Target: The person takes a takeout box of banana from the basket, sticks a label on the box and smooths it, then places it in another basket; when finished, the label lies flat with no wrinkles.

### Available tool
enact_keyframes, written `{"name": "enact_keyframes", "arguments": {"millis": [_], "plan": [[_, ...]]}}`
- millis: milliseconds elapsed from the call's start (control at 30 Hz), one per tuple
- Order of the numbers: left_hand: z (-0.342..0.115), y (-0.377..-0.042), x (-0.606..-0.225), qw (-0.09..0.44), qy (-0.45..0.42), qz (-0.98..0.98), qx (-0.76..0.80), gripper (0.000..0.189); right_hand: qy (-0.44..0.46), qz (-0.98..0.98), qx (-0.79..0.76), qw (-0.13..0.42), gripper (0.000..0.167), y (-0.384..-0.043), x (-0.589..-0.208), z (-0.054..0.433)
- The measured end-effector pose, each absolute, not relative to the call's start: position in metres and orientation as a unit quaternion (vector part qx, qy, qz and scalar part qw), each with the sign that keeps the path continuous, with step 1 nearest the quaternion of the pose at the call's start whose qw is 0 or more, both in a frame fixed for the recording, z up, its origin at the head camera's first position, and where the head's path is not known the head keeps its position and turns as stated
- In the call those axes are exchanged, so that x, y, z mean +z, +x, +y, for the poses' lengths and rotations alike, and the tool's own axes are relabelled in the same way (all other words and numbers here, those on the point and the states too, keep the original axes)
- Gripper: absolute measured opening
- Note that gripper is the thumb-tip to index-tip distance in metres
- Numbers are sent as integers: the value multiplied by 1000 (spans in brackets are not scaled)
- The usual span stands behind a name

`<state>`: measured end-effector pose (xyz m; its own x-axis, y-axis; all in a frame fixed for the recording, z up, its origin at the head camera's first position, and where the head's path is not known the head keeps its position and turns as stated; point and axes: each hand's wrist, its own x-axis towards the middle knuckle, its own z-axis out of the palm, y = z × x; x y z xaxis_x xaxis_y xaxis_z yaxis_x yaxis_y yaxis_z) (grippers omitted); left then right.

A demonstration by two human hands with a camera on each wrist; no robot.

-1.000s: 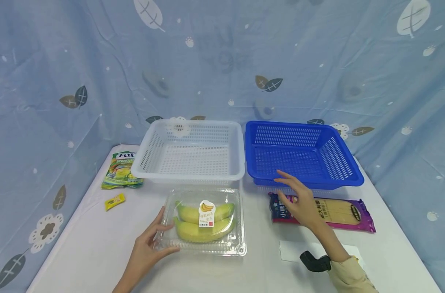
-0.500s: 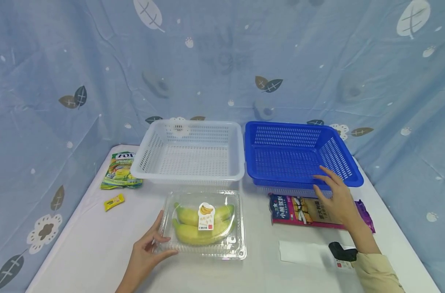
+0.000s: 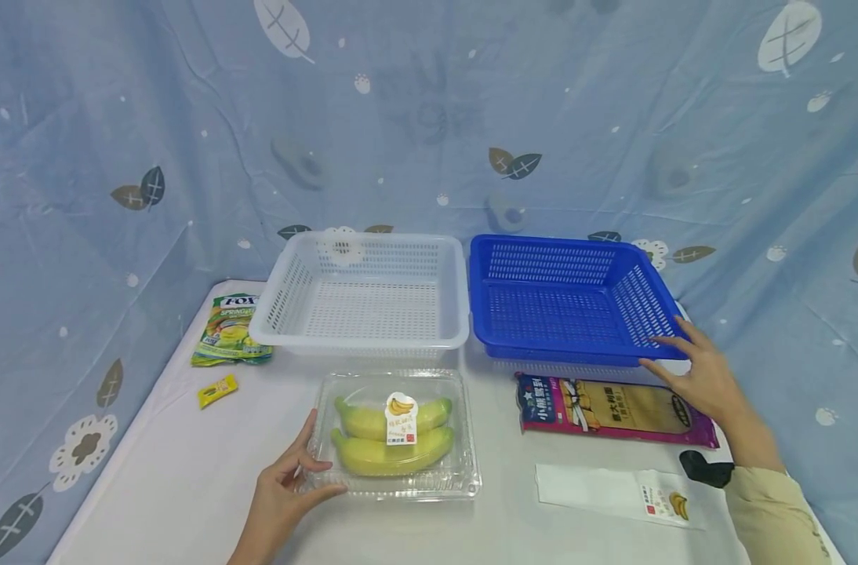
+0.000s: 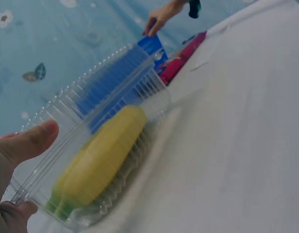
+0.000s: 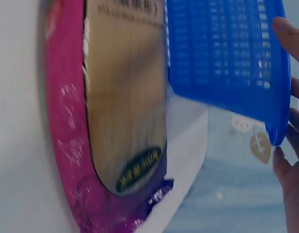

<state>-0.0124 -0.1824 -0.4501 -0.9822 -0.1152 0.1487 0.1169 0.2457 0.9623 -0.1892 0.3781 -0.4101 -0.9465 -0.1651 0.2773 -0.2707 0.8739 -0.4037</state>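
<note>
My left hand (image 3: 282, 490) grips the left end of a clear plastic clamshell box (image 3: 439, 479) with yellow-green bananas (image 3: 394, 453) inside. In the left wrist view, the thumb (image 4: 40, 141) lies along the box's near edge. My right hand (image 3: 707, 380) holds the front right corner of a blue plastic basket (image 3: 549, 342), its fingers at the rim. The right wrist view shows that hand (image 5: 292, 131) on both sides of the basket rim. A purple-and-pink pasta packet (image 3: 612, 408) lies in front of the basket, just left of the right hand.
Left of the blue basket stands a white basket (image 3: 372, 340). A green FOX candy bag (image 3: 230, 333) and a small yellow packet (image 3: 217, 391) lie at the left. A white paper strip with a banana label (image 3: 591, 486) lies front right. Blue curtain (image 3: 429, 118) surrounds the table.
My right hand has moved right, from over the pasta packet to the blue basket's front right corner. The left hand stays at the box, which shifts only slightly.
</note>
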Motion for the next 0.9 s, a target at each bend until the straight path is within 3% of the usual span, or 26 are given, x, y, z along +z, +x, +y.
{"name": "enact_keyframes", "arguments": {"millis": [300, 600, 900], "plan": [[-169, -10, -422, 62, 18, -787, -613, 29, 74, -975, 194, 76, 68, -191, -397, 395], [-163, -14, -383, 41, 27, -781, -623, 28, 62, -979, 180, 76, 63, -195, -389, 396], [-162, -28, -358, 42, 19, -783, -621, 28, 51, -981, 174, 71, 69, -197, -390, 396]]}}
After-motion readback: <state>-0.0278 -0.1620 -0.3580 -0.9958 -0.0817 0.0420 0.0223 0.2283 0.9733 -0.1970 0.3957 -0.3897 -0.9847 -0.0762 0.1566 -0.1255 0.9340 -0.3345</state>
